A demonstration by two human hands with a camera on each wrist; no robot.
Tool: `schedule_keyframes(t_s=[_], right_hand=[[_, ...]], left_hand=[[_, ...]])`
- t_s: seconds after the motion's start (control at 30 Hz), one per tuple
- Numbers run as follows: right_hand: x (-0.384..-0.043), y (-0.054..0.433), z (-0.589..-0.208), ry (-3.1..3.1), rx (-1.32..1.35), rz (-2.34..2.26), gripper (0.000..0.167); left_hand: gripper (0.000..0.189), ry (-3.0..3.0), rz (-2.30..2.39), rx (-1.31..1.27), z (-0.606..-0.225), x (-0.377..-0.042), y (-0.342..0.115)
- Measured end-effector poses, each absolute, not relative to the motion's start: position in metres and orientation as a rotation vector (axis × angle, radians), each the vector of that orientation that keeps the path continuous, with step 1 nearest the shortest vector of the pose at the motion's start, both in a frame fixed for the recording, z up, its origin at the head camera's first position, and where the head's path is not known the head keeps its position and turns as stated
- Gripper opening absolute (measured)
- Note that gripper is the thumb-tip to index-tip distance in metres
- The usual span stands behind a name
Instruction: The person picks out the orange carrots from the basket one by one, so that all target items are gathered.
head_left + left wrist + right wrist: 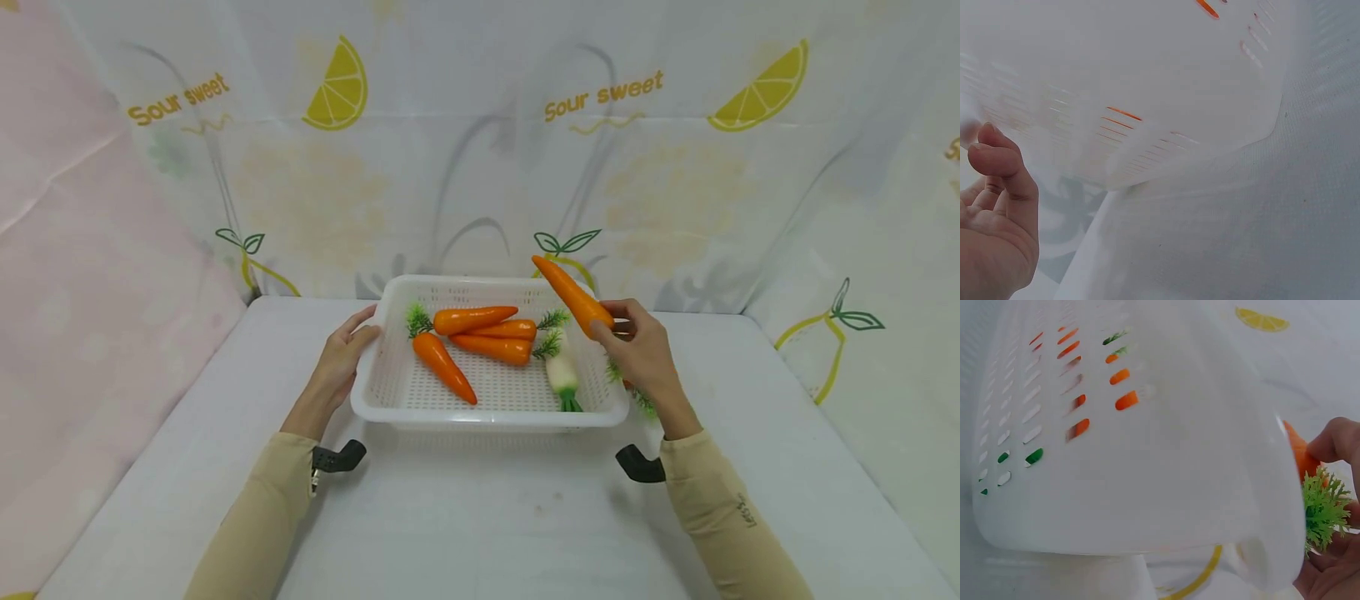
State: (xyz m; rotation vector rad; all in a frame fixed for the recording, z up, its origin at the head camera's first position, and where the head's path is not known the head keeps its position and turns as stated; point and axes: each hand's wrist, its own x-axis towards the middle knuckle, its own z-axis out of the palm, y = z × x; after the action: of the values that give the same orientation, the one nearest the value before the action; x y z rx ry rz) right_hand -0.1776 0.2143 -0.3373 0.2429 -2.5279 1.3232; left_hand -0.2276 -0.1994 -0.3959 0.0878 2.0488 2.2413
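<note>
A white plastic basket [491, 417] with slotted walls holds several orange carrots [444, 367] with leafy green tops and a white radish [561, 372]. My left hand [341, 357] grips the basket's left rim; in the left wrist view that hand [1000, 206] has thumb and finger pinched at the rim, beside the slotted wall. My right hand [637, 346] pinches another carrot [572, 293] by its thick end, above the basket's right side, its tip pointing up and left. Its green top [1325, 509] shows below the fingers in the right wrist view.
More green leaves [643, 403] with a bit of orange-red show on the table just outside the basket's right end, partly hidden by the right wrist. A white cloth covers the table [480, 517]. Behind it hangs a lemon-printed curtain [465, 167].
</note>
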Motion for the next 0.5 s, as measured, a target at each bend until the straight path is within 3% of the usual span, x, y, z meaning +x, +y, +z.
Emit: schedule_keyframes(t_s=[0.5], right_hand=[[-0.175,0.238,-0.337,-2.511,0.102,1.389,0.050]], left_hand=[[0.054,2.059,2.228,0.075,-0.397,-0.229,-0.199]])
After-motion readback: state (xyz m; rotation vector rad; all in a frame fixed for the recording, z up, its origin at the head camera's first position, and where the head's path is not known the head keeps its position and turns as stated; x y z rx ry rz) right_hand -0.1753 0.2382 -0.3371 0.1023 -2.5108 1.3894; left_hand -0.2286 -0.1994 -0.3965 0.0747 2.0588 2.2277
